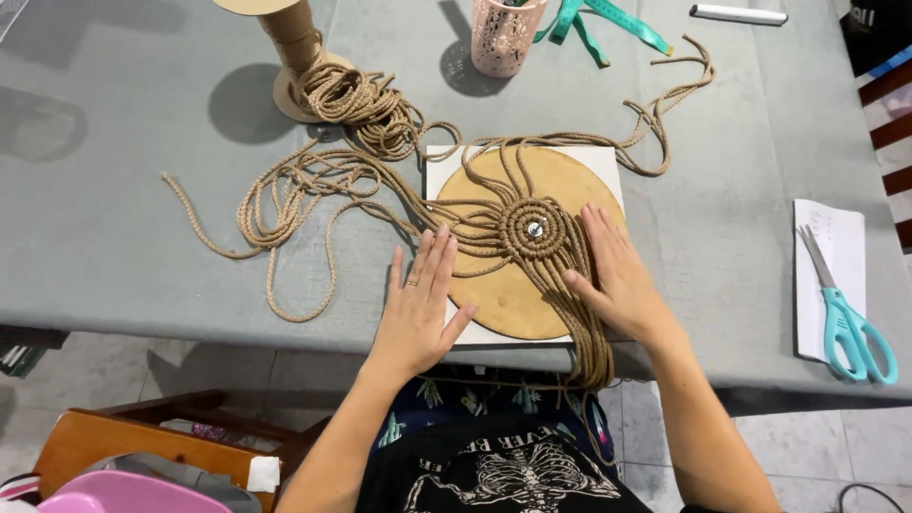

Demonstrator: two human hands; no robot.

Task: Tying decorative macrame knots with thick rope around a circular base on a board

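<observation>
- Soft, even daylight-like brightness over the grey bench (114, 218); nothing is dim or blown out.
- The rope spool (290, 47) throws a round, soft-edged shadow to its left, and the pink cup (503, 36) a small one to its left, so light comes from the right and above.
- Faint shadows lie under the left hand (418, 304) and right hand (617, 275).
- No glare on the wooden disc (513, 294).
- Focus is sharp at centre; the bench edges bow slightly from wide-angle distortion, and the lower corners are a little softer.

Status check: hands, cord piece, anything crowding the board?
Left hand flat on round board. Right hand flat on hanging cords. Coiled centre uncovered. Loose cord left; scissors right, apart.
</observation>
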